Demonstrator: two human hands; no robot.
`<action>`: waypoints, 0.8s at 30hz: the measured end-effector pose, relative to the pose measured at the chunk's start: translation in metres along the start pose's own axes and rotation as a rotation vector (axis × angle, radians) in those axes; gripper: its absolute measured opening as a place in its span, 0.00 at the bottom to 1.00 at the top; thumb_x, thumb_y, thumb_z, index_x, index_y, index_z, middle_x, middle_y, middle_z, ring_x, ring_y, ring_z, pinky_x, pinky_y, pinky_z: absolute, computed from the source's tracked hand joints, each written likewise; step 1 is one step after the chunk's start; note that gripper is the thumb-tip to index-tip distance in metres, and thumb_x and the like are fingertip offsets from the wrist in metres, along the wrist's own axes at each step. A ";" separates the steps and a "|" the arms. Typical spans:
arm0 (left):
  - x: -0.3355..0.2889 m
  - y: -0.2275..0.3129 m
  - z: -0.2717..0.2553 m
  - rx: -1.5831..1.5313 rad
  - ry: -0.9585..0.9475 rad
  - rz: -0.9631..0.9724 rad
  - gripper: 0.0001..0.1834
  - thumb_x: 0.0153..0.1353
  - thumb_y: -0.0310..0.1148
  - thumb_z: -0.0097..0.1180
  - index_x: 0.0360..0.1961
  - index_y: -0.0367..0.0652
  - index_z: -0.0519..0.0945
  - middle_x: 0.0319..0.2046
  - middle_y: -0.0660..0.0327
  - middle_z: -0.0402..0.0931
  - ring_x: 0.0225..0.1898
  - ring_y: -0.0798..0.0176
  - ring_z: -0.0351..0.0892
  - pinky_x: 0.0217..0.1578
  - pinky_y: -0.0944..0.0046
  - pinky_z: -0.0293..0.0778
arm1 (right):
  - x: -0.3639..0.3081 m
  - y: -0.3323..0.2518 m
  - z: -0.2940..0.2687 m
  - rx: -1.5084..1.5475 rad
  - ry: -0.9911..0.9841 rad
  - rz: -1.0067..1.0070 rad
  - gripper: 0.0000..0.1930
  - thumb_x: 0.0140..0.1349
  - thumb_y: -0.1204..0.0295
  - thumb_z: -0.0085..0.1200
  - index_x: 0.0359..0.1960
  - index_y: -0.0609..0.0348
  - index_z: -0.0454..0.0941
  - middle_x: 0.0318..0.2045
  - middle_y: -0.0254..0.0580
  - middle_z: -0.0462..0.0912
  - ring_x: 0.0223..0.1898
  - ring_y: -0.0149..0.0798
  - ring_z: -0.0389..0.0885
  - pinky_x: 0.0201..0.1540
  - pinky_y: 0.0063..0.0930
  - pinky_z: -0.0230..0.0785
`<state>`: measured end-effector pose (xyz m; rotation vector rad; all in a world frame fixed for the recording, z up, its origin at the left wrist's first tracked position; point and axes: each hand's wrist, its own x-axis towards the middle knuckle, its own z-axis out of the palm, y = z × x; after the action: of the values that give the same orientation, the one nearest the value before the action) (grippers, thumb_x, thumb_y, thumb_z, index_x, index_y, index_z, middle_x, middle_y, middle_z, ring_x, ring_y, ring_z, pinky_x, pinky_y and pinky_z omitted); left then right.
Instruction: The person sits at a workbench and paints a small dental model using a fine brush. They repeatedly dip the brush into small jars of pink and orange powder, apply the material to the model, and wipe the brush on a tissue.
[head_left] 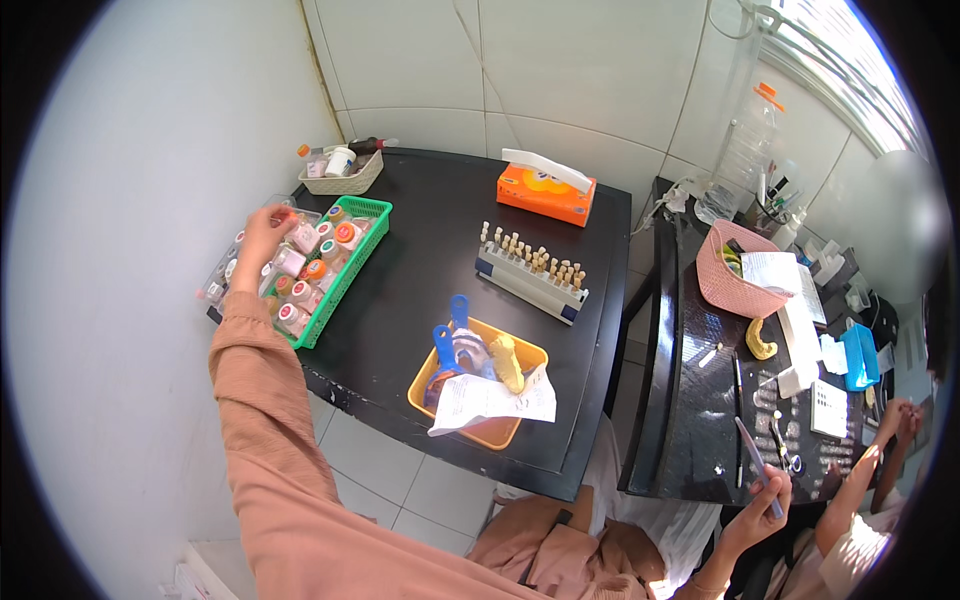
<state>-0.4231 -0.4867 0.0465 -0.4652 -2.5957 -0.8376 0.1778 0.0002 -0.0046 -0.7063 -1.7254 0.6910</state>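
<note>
My left hand [262, 238] reaches to the far left, its fingers closed at the orange cap of a small bottle in the green basket [345, 285]. Several small jars [291, 317] of pink and pale powder, with red, orange, teal and brown lids, fill this basket. Beside it, partly behind my wrist, lies a clear plastic case [215, 277] holding small round containers. Low on the right, my right hand [768, 498] grips a slim, flat grey-blue tool [752, 447], which points up over the right table. The tool's exact kind cannot be made out.
A yellow tray [487, 437] holds blue-handled impression trays [445, 345], a yellow cast [507, 362] and paper. Behind stand a tooth shade guide [530, 280], tissue box [545, 193] and cream basket [345, 180]. The right table bears a pink basket [735, 290]; a co-worker's hands [900, 422] are beyond.
</note>
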 end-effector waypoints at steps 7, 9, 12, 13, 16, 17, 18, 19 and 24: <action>-0.008 0.048 -0.027 -0.180 0.252 0.088 0.17 0.65 0.41 0.58 0.46 0.38 0.81 0.37 0.59 0.83 0.36 0.66 0.80 0.37 0.66 0.76 | 0.002 0.004 -0.007 0.063 0.019 -0.020 0.15 0.73 0.64 0.46 0.35 0.64 0.79 0.25 0.32 0.71 0.26 0.24 0.63 0.28 0.20 0.51; -0.025 0.087 -0.035 -0.313 0.309 0.063 0.17 0.66 0.43 0.57 0.46 0.39 0.80 0.37 0.61 0.82 0.36 0.68 0.80 0.35 0.67 0.77 | 0.002 0.003 -0.008 0.059 0.026 -0.022 0.15 0.73 0.64 0.46 0.36 0.64 0.79 0.26 0.32 0.72 0.26 0.24 0.63 0.28 0.20 0.51; -0.063 0.170 -0.040 -0.507 0.345 0.011 0.19 0.68 0.47 0.55 0.45 0.41 0.79 0.37 0.67 0.78 0.37 0.73 0.78 0.31 0.71 0.78 | 0.004 0.001 -0.008 0.087 -0.062 0.021 0.15 0.73 0.64 0.46 0.41 0.64 0.79 0.29 0.34 0.74 0.28 0.26 0.65 0.30 0.21 0.56; -0.078 0.197 -0.039 -0.538 0.297 0.024 0.19 0.67 0.46 0.55 0.45 0.40 0.79 0.38 0.66 0.78 0.37 0.73 0.78 0.31 0.71 0.78 | 0.006 -0.002 -0.007 0.108 -0.090 0.033 0.16 0.73 0.63 0.46 0.42 0.65 0.79 0.29 0.35 0.74 0.28 0.26 0.66 0.31 0.21 0.58; -0.124 0.268 -0.022 -0.709 0.126 0.071 0.17 0.66 0.44 0.58 0.45 0.40 0.79 0.39 0.65 0.78 0.36 0.74 0.78 0.31 0.71 0.79 | 0.008 -0.015 -0.004 0.152 -0.180 -0.014 0.16 0.73 0.63 0.44 0.45 0.64 0.79 0.36 0.42 0.79 0.33 0.30 0.74 0.35 0.24 0.65; -0.141 0.290 -0.018 -0.786 0.062 0.097 0.17 0.65 0.42 0.59 0.45 0.39 0.79 0.39 0.65 0.78 0.36 0.74 0.78 0.31 0.72 0.78 | 0.010 -0.016 -0.004 0.146 -0.201 -0.066 0.16 0.73 0.63 0.44 0.46 0.63 0.79 0.38 0.44 0.80 0.33 0.31 0.75 0.35 0.24 0.65; -0.159 0.312 -0.010 -0.797 0.020 0.086 0.16 0.65 0.40 0.60 0.46 0.38 0.79 0.39 0.65 0.78 0.36 0.74 0.78 0.31 0.72 0.78 | 0.011 -0.018 -0.006 0.145 -0.195 -0.091 0.15 0.73 0.64 0.44 0.46 0.61 0.79 0.39 0.45 0.80 0.32 0.31 0.76 0.34 0.24 0.65; -0.178 0.331 -0.001 -0.811 -0.029 0.080 0.16 0.64 0.37 0.62 0.46 0.37 0.79 0.39 0.64 0.78 0.37 0.75 0.78 0.31 0.73 0.78 | 0.011 -0.021 -0.009 0.137 -0.182 -0.116 0.14 0.73 0.65 0.44 0.46 0.60 0.80 0.40 0.45 0.80 0.31 0.32 0.76 0.34 0.24 0.66; -0.253 0.407 0.056 -1.058 -0.263 0.143 0.19 0.53 0.22 0.68 0.47 0.35 0.77 0.42 0.61 0.78 0.41 0.71 0.81 0.34 0.75 0.80 | 0.019 -0.036 -0.008 0.350 -0.347 -0.101 0.12 0.69 0.79 0.45 0.47 0.57 0.80 0.43 0.49 0.84 0.40 0.39 0.84 0.42 0.28 0.74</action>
<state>-0.0458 -0.1884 0.0906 -1.0637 -2.0627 -2.1741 0.1773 -0.0084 0.0360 -0.2638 -1.8691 1.0590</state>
